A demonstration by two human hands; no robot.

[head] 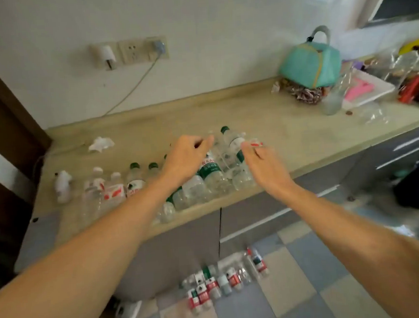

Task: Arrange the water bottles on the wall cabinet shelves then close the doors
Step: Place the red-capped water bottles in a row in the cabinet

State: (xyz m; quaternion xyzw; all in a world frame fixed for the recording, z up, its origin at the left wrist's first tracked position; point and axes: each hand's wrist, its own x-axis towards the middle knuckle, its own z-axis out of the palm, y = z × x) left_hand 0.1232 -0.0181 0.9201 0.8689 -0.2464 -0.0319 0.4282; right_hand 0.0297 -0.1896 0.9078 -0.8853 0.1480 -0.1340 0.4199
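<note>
Head view: both hands' grip unclear over green- and red-labelled bottles (pixel 212 176); print blurred.

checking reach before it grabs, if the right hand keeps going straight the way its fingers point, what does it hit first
Probably the red-labelled bottle at the fingertips of the right hand, beside the green-capped bottle. Blur hides whether they already touch.

Clear glossy plastic water bottles (pixel 212 181), matt wood-look countertop (pixel 289 132), teal cloth bag (pixel 309 68)
</note>
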